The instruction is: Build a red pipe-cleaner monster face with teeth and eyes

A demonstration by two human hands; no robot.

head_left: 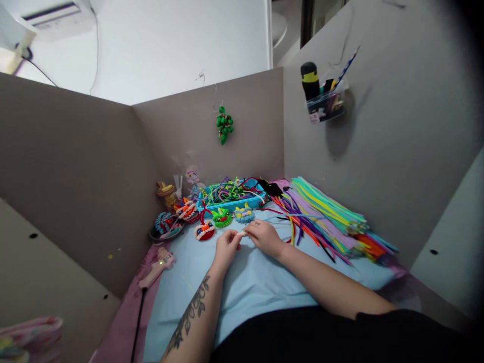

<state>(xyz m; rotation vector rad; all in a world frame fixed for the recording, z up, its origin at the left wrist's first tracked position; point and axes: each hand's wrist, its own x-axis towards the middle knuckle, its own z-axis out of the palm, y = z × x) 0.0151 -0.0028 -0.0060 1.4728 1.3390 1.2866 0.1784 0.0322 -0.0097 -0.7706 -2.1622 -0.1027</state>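
Note:
My left hand (227, 247) and my right hand (264, 237) meet over the light blue cloth (260, 287). Between their fingertips they pinch a short white piece of pipe cleaner (241, 234); most of it is hidden by the fingers. Just beyond the hands lie small lion-head figures made of pipe cleaner: a red and white one (204, 231), a green one (222, 217) and a light blue one (244, 214). A long light blue pipe cleaner (298, 216) stretches across the cloth to the right of my right hand.
A blue tray (214, 205) of tangled pipe cleaners stands at the back. Bundles of coloured pipe cleaners (328, 206) cover the right side. A pink glue gun (157, 269) with its cord lies left, near a round dish (166, 233). Grey partitions (212, 141) enclose the table.

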